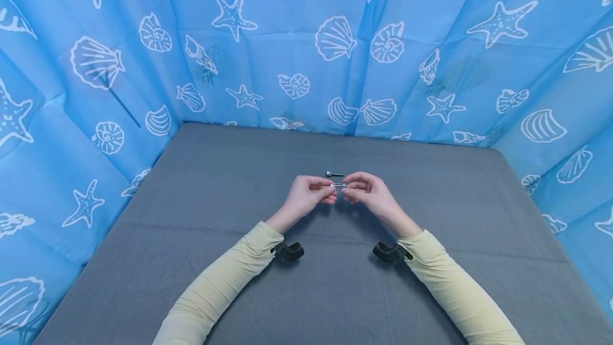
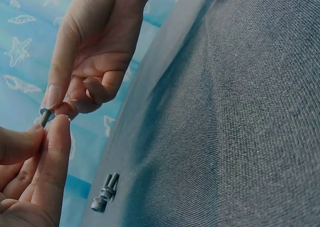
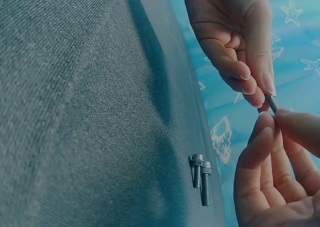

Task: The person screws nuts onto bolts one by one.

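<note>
A small metal bolt (image 1: pixel 338 185) is held level between both hands above the grey cloth. My left hand (image 1: pixel 311 194) pinches one end of it between thumb and forefinger. At the other end, my right hand (image 1: pixel 371 191) pinches with thumb and fingertips. A wider silver ring (image 2: pixel 46 112) shows at the right thumb; I cannot tell whether it is a nut or the bolt's head. The bolt's shank (image 3: pixel 272 105) shows in the right wrist view, partly hidden by fingertips. Two more bolts (image 3: pixel 205 184) lie side by side on the cloth, just beyond the hands.
Grey cloth covers the table (image 1: pixel 230 270), with a crease across it. Blue curtains (image 1: pixel 268 52) with white shell and starfish prints stand along the back and sides. Black wrist cameras (image 1: pixel 289 252) sit by both pale yellow sleeves (image 1: pixel 230 276).
</note>
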Tool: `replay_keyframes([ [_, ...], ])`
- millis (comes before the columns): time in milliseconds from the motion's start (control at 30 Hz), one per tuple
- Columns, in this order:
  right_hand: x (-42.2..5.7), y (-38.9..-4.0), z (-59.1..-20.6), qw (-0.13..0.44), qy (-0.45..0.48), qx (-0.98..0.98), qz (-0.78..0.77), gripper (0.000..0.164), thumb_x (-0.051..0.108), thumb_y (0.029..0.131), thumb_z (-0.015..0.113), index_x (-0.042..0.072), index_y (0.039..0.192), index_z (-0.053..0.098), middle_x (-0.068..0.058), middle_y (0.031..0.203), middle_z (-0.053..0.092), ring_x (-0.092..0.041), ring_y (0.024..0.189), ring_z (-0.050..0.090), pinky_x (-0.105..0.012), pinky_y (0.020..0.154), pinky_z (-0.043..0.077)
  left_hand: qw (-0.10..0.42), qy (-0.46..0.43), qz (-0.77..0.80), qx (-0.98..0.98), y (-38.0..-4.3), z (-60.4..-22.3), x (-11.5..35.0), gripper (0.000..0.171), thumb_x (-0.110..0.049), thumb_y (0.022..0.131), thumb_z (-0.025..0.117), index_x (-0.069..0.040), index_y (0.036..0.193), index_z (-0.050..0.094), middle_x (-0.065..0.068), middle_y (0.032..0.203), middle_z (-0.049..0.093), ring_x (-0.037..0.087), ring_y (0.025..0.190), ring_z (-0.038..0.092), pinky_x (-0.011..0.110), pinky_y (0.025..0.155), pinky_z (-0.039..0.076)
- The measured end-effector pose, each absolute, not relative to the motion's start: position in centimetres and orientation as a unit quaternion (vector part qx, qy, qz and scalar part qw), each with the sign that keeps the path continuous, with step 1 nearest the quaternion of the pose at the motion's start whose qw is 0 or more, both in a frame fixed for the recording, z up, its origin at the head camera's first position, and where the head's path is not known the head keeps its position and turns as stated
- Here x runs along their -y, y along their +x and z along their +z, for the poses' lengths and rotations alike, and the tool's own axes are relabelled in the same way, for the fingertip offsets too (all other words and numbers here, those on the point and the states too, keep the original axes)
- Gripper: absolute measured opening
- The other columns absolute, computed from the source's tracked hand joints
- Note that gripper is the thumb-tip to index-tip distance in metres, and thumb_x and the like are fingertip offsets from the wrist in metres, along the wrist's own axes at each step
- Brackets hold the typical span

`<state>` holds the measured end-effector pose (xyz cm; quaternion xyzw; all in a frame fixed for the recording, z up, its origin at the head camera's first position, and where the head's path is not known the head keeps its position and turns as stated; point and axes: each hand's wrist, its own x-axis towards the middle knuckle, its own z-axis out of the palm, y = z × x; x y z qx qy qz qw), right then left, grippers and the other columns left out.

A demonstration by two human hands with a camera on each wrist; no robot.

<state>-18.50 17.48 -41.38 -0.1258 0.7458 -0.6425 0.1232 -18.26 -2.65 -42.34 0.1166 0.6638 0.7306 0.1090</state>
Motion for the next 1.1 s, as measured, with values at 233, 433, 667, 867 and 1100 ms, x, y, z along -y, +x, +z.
replay_keyframes([
  [233, -17.4, -18.45, -41.52, 0.128, -0.115, -0.757, -0.63, 0.037, 0.018, 0.094, 0.064, -0.011, 0.116, 0.056, -0.028, 0.101, 0.064, -0.015, 0.077, 0.066, -0.035, 0.069, 0.057, 0.107, 0.113, 0.721, -0.675, -18.3, -42.6, 2.66, 0.022, 0.003, 0.091, 0.062, 0.016, 0.109, 0.062, 0.026, 0.092, 0.068, 0.02, 0.074, 0.07, 0.033, 0.071, 0.06],
  [433, -17.34, -18.49, -41.56, 0.12, -0.127, -0.756, -0.63, 0.034, 0.012, 0.091, 0.067, -0.01, 0.115, 0.058, -0.026, 0.099, 0.066, -0.024, 0.083, 0.067, -0.039, 0.071, 0.057, 0.106, 0.103, 0.73, -0.668, -18.32, -42.65, 2.46, 0.02, 0.006, 0.09, 0.062, 0.016, 0.107, 0.063, 0.024, 0.089, 0.069, 0.019, 0.07, 0.07, 0.034, 0.07, 0.06],
  [667, -17.32, -18.58, -41.46, 0.137, -0.112, -0.761, -0.624, 0.039, 0.02, 0.095, 0.063, -0.012, 0.116, 0.057, -0.029, 0.1, 0.064, -0.022, 0.08, 0.066, -0.034, 0.067, 0.056, 0.104, 0.107, 0.728, -0.669, -18.31, -42.61, 2.47, 0.021, 0.005, 0.09, 0.062, 0.017, 0.108, 0.062, 0.027, 0.091, 0.068, 0.02, 0.071, 0.07, 0.034, 0.07, 0.06],
  [867, -17.33, -18.48, -41.36, 0.133, -0.128, -0.746, -0.64, 0.033, 0.011, 0.092, 0.066, -0.01, 0.116, 0.056, -0.029, 0.1, 0.064, -0.014, 0.077, 0.066, -0.037, 0.069, 0.056, 0.118, 0.103, 0.728, -0.668, -18.4, -42.6, 2.69, 0.024, 0.001, 0.09, 0.064, 0.015, 0.11, 0.063, 0.031, 0.097, 0.066, 0.025, 0.076, 0.071, 0.035, 0.073, 0.059],
  [1100, -17.3, -18.5, -41.29, 0.146, -0.111, -0.754, -0.63, 0.03, 0.014, 0.094, 0.063, -0.009, 0.112, 0.059, -0.036, 0.105, 0.059, -0.02, 0.08, 0.065, -0.042, 0.073, 0.056, 0.121, 0.103, 0.728, -0.667, -18.29, -42.41, 2.71, 0.022, 0.005, 0.091, 0.062, 0.017, 0.108, 0.062, 0.032, 0.096, 0.066, 0.026, 0.076, 0.071, 0.035, 0.072, 0.059],
])
